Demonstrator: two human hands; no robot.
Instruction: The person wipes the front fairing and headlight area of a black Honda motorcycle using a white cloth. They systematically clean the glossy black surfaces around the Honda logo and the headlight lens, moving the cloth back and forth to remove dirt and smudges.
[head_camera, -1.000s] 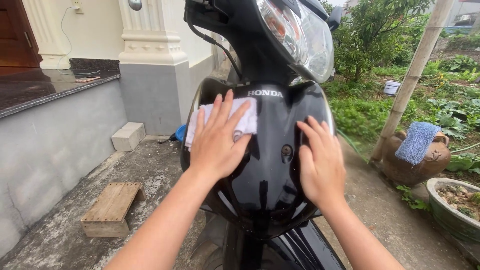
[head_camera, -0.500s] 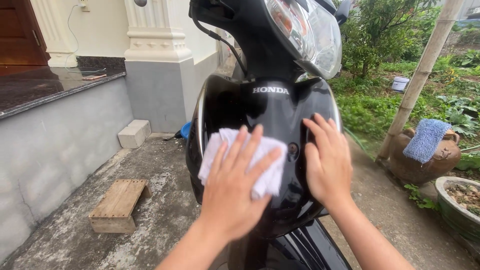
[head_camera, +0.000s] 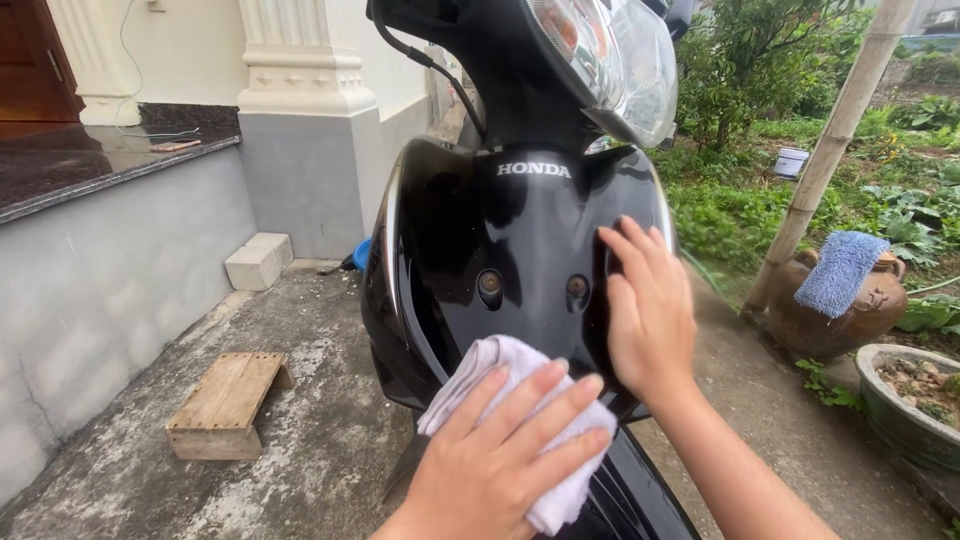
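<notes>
A black scooter's glossy front panel (head_camera: 500, 240) fills the middle of the head view, with its headlight (head_camera: 610, 60) above. My left hand (head_camera: 500, 460) presses a crumpled white cloth (head_camera: 490, 370) flat against the lower part of the panel, fingers spread over it. My right hand (head_camera: 650, 310) rests open and flat on the panel's right side, holding nothing.
A small wooden stool (head_camera: 225, 400) and a white block (head_camera: 258, 260) sit on the concrete at left by a grey wall (head_camera: 110, 260). At right stand a brown clay jar (head_camera: 840, 315) draped with a blue towel (head_camera: 838, 272), a bamboo pole (head_camera: 830, 150) and a planter (head_camera: 910, 400).
My left hand has slid the white cloth down the panel from near the top to its lower part. My right hand stayed on the panel's right side.
</notes>
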